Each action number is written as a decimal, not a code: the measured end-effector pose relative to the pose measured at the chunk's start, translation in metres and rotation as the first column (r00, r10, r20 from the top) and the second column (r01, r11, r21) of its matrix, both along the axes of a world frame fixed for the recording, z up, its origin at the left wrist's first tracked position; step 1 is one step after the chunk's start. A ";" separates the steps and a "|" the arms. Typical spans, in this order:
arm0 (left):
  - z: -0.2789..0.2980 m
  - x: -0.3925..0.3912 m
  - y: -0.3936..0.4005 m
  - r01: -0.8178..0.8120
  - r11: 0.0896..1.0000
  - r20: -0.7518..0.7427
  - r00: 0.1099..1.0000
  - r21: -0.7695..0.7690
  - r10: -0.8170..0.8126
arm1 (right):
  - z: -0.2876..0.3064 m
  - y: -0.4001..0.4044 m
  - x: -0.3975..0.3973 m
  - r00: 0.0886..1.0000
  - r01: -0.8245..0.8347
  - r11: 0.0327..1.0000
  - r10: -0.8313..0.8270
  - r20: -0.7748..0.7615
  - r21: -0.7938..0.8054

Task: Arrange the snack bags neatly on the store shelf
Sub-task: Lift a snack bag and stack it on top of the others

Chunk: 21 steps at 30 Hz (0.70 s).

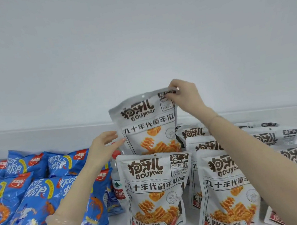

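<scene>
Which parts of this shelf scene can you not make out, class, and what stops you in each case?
- Water bottle, head view: mostly hidden by the left hand and the front white bag.
- Raised white bag: its bottom hidden behind that front bag.
- Blue bags: cut off by the left edge.
- Right hand covers the raised bag's corner print.

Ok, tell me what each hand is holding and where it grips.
The right hand pinches the top right corner of the raised grey Gouyaer snack bag. The left hand touches that bag's left edge with relaxed fingers, steadying rather than gripping.
</scene>
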State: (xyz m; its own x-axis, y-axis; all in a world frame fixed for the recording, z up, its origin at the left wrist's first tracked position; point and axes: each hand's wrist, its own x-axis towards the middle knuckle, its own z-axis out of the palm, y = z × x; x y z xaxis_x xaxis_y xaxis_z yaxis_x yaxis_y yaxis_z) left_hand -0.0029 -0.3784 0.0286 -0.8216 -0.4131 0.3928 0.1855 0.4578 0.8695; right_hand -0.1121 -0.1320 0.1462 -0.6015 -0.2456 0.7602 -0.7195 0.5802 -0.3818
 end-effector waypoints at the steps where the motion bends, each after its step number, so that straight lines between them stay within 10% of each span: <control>1: 0.005 -0.002 0.004 0.037 0.999 -0.020 0.999 0.002 -0.037 | 0.007 0.005 0.001 1.000 0.000 0.998 -0.001 -0.005 -0.063; 8: 0.035 -0.019 0.022 0.127 0.981 -0.238 0.967 0.146 -0.090 | 0.026 0.021 -0.001 0.991 -0.045 0.888 0.097 0.091 -0.458; 11: 0.035 -0.030 0.018 0.077 0.984 -0.249 0.968 0.159 -0.035 | 0.016 0.023 0.001 0.860 -0.103 0.684 0.426 0.281 -0.722; 15: 0.031 -0.035 0.026 0.077 0.976 -0.246 0.969 0.205 -0.025 | -0.022 0.017 0.000 0.734 -0.068 0.817 0.430 0.526 -0.572; 21: 0.022 -0.037 0.029 0.088 0.961 -0.197 0.980 0.262 -0.036 | -0.049 0.011 -0.002 0.722 -0.139 0.722 0.543 0.430 -0.678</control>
